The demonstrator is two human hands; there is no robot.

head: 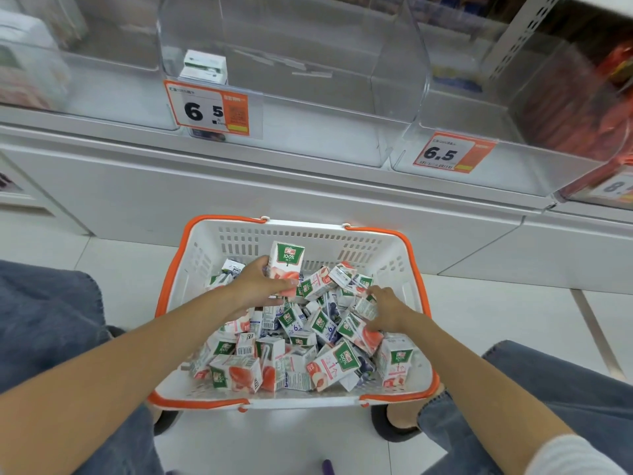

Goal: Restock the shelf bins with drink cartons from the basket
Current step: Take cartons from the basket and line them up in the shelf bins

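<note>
In the basket (239, 242) on the floor, near the shelf bins (400, 84), the left grip (260, 286) pinches an upright carton (287, 262) while the right grip (387, 306) lies on the carton pile (329, 361), hold unclear.

Bare left hand (260, 286) and right hand (388, 308), bare forearms. Loose blue denim jeans (51, 323) on 2 legs, pale frayed hem on the right. Light grey ribbed sleeve (575, 455) high on the right arm. 2 dark, rounded shoes (385, 430).
</note>
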